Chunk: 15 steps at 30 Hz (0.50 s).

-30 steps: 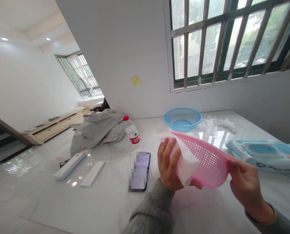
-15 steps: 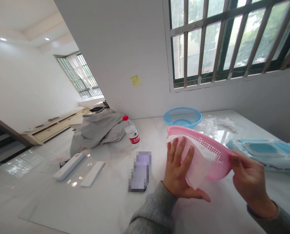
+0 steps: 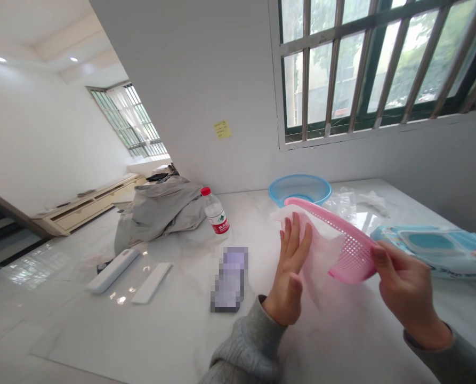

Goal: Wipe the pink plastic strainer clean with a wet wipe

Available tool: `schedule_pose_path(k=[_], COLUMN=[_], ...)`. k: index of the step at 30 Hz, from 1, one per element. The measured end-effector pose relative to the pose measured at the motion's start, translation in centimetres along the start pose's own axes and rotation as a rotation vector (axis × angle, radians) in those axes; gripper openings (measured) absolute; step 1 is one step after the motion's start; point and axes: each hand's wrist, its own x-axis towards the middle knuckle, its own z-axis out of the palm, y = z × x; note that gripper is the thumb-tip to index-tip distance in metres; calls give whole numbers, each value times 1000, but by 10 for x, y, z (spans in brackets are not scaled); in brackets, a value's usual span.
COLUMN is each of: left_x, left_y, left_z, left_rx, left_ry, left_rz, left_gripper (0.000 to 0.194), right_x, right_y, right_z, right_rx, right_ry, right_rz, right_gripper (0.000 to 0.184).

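Note:
A pink perforated basket hangs tilted above the white table, its rim pointing up and left. My right hand pinches its near right rim. My left hand lies with fingers stretched flat, pressing a white wipe against the basket's inside. The wipe drapes over the rim and hangs down below the palm.
Behind the pink basket stands a blue basket. A blue pack of wipes lies at the right. A water bottle, grey jacket, phone and two white bars sit to the left. Crumpled plastic lies near the wall.
The basket has tipped more upright and turned. My left hand slid with the wipe from the basket's outer underside to its inner face, fingers now flat.

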Motion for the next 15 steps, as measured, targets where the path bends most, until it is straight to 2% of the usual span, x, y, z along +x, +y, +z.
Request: schedule_pose_path(k=[3, 5, 9, 15], left_x=[-1, -1, -1, 4], left_y=[-6, -11, -28, -57], left_z=[1, 0, -7, -22], left_rx=[99, 183, 268, 468], left_ry=[-29, -40, -25, -43], left_rz=[-16, 8, 113, 309], left_gripper=[62, 52, 63, 93], right_x=[1, 0, 0, 1], right_y=[3, 2, -3, 1], right_z=[0, 0, -1, -1], right_rx=[-7, -7, 4, -19], right_ry=[2, 1, 5, -21], right_rz=[-22, -21, -7, -110], right_gripper=[54, 54, 53, 48])
